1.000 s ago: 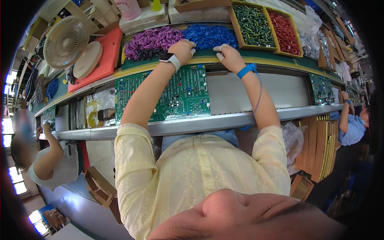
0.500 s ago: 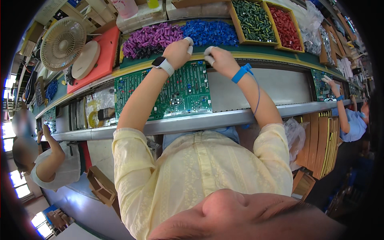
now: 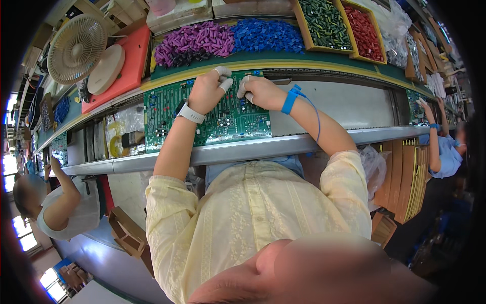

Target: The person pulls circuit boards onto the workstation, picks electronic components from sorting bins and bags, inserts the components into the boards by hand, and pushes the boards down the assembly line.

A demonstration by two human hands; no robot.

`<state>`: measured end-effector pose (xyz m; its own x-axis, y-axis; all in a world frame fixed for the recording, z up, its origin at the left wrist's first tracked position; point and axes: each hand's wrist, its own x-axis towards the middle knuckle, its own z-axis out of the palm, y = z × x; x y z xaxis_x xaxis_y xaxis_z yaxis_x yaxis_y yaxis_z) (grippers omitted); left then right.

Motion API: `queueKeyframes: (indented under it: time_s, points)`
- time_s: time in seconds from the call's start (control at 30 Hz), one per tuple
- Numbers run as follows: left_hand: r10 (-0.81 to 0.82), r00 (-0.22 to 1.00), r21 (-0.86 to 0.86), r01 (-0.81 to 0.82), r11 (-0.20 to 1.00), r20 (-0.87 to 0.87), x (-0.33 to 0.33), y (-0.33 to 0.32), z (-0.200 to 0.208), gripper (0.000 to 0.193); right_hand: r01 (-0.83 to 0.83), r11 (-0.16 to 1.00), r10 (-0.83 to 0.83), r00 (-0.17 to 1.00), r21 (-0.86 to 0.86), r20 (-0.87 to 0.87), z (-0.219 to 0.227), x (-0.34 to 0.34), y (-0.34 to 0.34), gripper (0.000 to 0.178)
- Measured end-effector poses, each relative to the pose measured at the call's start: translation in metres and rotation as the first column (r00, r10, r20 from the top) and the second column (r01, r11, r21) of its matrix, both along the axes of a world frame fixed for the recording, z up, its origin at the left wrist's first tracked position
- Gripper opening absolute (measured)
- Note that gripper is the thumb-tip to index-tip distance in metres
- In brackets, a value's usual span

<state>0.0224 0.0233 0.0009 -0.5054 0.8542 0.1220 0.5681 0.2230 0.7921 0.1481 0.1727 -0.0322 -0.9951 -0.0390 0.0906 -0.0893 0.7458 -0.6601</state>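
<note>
A green circuit board [image 3: 174, 121] studded with small components lies in the line in front of me. Above its upper part is my left hand [image 3: 206, 91], wearing a pale watch band and white finger covers; thumb and fingers are pinched together. Close on its right, my right hand [image 3: 260, 93] hovers over the board's upper right part, also with white finger covers, its fingers curled in a pinch. A blue wrist strap [image 3: 290, 100] with a cord circles that wrist. Whatever either hand's fingertips hold is too small to make out.
Beyond the board lie heaps of purple components [image 3: 197, 41] and blue components [image 3: 266, 35]. Trays of dark green parts [image 3: 324, 25] and red parts [image 3: 363, 33] stand to their right. A fan [image 3: 77, 49] is at far left. A metal rail [image 3: 238, 150] runs along the near edge. Co-workers sit on both sides.
Both hands have come back from beside the purple and blue heaps to over the board. My right hand has also moved left, and its fingers have curled in.
</note>
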Motion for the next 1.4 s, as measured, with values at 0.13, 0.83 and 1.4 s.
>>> queueKeyframes:
  time_s: [0.13, 0.83, 1.4]
  points:
    - [-0.039, 0.997, -0.026, 0.038, 0.999, -0.068, -0.003, -0.002, -0.001, 0.018, 0.086, 0.996, -0.086, 0.996, -0.001, 0.033, 0.012, 0.000, -0.005, 0.018]
    - [-0.016, 0.964, -0.067, 0.035, 0.997, 0.267, -0.010, -0.005, -0.010, 0.019, 0.147, 0.983, -0.144, 0.989, -0.113, 0.033, 0.029, -0.008, 0.031, 0.019]
    - [-0.189, 0.981, -0.121, 0.183, 0.976, -0.041, 0.007, -0.001, -0.010, 0.016, 0.507, 0.746, -0.287, 0.830, 0.432, -0.478, -0.011, -0.033, 0.085, 0.009]
